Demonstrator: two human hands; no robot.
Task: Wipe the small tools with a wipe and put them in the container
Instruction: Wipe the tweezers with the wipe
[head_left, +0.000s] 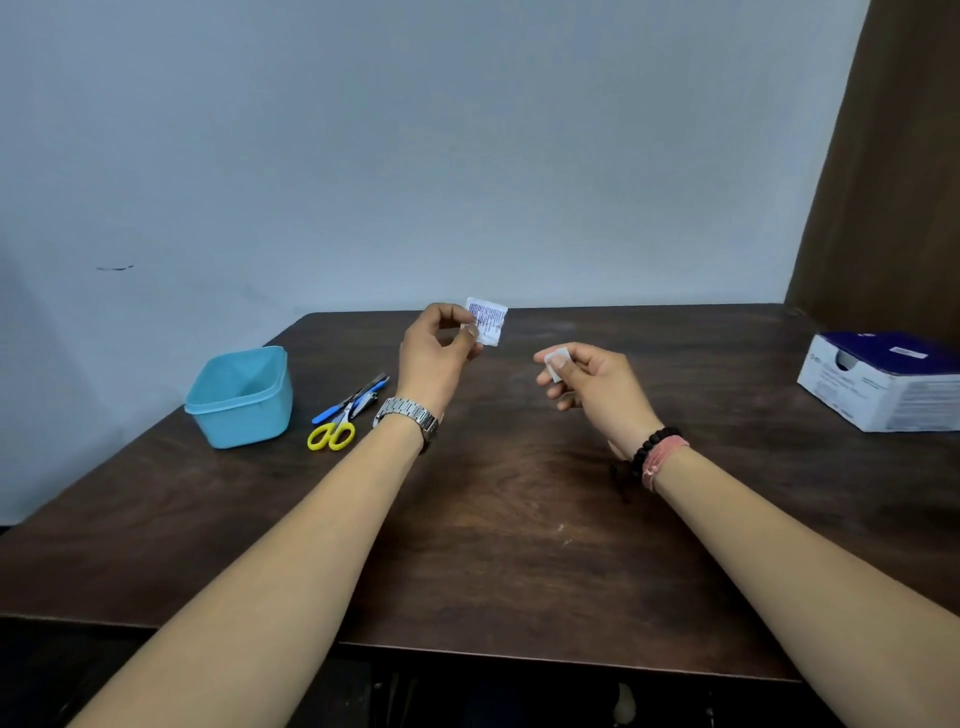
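Fingers (470, 332) pinching sachet (487, 320), box (883, 387) right

A single wide-angle camera sits on the person's head, facing forward and down across the dark wooden table (493, 545) toward the wall (415, 156) behind it. Both forearms run up from the lower corners, so the left hand (439, 353) and right hand (587, 382) appear near mid-frame, close to the lens. No second view overlaps it.
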